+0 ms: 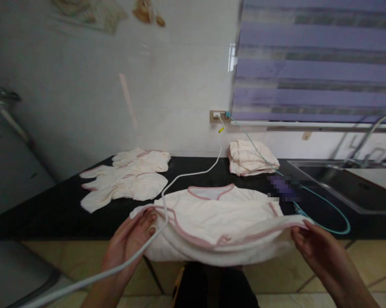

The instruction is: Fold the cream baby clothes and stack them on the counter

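1. Folding looks like the step in hand, as I read it: the cream garment (218, 218) with pink piping lies across the front edge of the dark surface (51, 209), its lower hem hanging off towards me.
2. My left hand (131, 239) is closed on the garment's sleeve end at 9 o'clock, fingertips curled over the trim; a white cable (186, 175) runs across that hand.
3. My right hand (311, 239) pinches the opposite sleeve end at 3 o'clock, fingers closed on the cloth.
4. Next, I judge, both ends need lifting together and carrying inward evenly, keeping the cable out of the fold.
5. Cloth is soft, thin and limp, sagging between my grips; the neckline is a shallow piped V.
6. At 10 o'clock lie loose garments (128, 179), spread flat; at 1 o'clock sits a folded stack (250, 158), squarish and plump.
7. A teal cable (324, 205) loops by the steel sink (340, 184), at 2 o'clock.
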`<state>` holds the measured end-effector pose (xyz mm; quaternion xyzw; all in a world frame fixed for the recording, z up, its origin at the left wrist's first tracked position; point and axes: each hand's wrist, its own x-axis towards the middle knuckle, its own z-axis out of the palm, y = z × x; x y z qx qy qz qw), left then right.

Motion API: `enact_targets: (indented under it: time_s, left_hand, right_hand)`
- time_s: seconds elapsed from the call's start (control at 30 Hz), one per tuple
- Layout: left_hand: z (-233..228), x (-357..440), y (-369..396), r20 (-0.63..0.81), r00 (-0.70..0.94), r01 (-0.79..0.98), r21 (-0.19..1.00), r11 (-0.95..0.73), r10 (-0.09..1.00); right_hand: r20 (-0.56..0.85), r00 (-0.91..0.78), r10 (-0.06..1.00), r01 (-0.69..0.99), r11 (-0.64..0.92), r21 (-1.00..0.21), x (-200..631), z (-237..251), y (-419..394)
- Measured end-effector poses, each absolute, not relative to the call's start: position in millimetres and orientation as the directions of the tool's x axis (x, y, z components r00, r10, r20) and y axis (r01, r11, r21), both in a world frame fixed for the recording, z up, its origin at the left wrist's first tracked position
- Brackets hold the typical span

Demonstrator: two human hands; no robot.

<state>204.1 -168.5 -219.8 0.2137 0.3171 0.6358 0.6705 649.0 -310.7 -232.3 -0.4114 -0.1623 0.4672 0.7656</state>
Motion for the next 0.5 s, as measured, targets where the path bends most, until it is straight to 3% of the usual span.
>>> enact_targets:
  time_s: [0.23,0.4,0.5]
  left_hand:
    - [-207,204,-108,0.077,0.031,-0.677,0.736,-0.036,0.997]
    - [-232,220,-65,0.173,-0.091,-0.472,0.86,-0.196,0.981]
    - [-247,227,-45,0.199,-0.068,-0.299,0.931,-0.21,0.978]
  right_hand:
    - [-0.051,0.487,0.872,-0.522,0.244,-0.818,675,-197,-234]
    - [-0.096,0.483,0.87,-0.446,0.15,-0.883,671,-207,-166]
    - [-0.116,0.527,0.842,-0.357,0.095,-0.929,668,-229,-137]
